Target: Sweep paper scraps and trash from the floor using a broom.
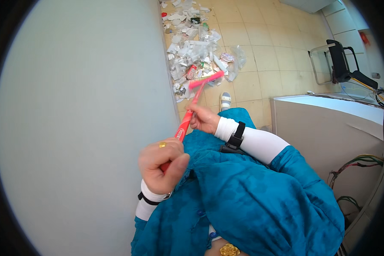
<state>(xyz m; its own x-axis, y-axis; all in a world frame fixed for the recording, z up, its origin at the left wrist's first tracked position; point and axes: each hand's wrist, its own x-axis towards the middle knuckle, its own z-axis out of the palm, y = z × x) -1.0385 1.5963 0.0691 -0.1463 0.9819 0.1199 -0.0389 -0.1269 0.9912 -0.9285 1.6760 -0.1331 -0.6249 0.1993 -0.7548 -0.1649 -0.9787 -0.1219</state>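
My left hand [162,164] grips the upper end of a red broom handle [183,128], thumb on top. Lower down the same handle, my right hand [204,119] is closed around it. The pink broom head [207,80] reaches out ahead of me at the near edge of a heap of litter [195,48] on the floor. White paper scraps and clear plastic bags make up much of the heap. A red printed packet [191,72] lies just beyond the bristles. Part of the litter under the broom head is hidden.
A pale wall [83,128] runs close along my left side. Beige floor tiles [268,57] extend to the right of the litter. A black chair [339,60] stands at the far right, behind a grey partition [323,128]. Loose cables [355,163] hang near the partition.
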